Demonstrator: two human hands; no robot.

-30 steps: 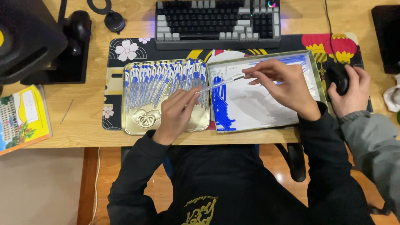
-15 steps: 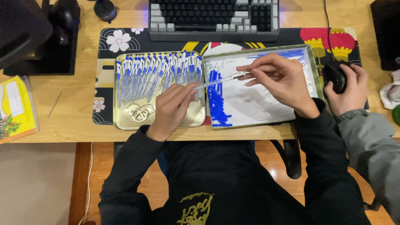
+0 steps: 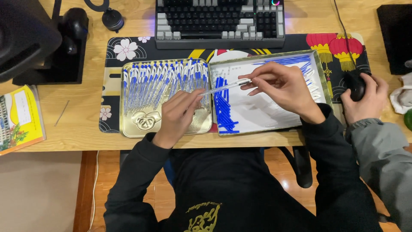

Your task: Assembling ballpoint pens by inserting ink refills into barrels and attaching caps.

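Two hands: the person's left hand (image 3: 180,114) and right hand (image 3: 285,88) are sharing one slim clear-barrelled ballpoint pen (image 3: 225,87), which is lying almost level above the seam between the two trays.
Left fingers: they are closing in a pinch on the pen's 8 o'clock end.
Right fingers: thumb and forefinger are pinching the 2 o'clock end, the other fingers spreading loose.
Doing it well: by judgement, keeping the barrel straight and both pinches near the ends is helping the parts seat without bending.
Left tray: a gold-rimmed metal tray (image 3: 128,131) is holding rows of blue-capped pens (image 3: 165,81).
Right tray: a white-lined tray (image 3: 266,118) is holding short blue refill tubes (image 3: 223,107) at its 9 o'clock side.
Printed things: a yellow booklet (image 3: 19,118) is lying at 9 o'clock; red lantern pictures (image 3: 339,45) are showing on the desk mat at 2 o'clock.
Neighbour: another person's hand (image 3: 365,96) is resting on a black mouse (image 3: 355,83).
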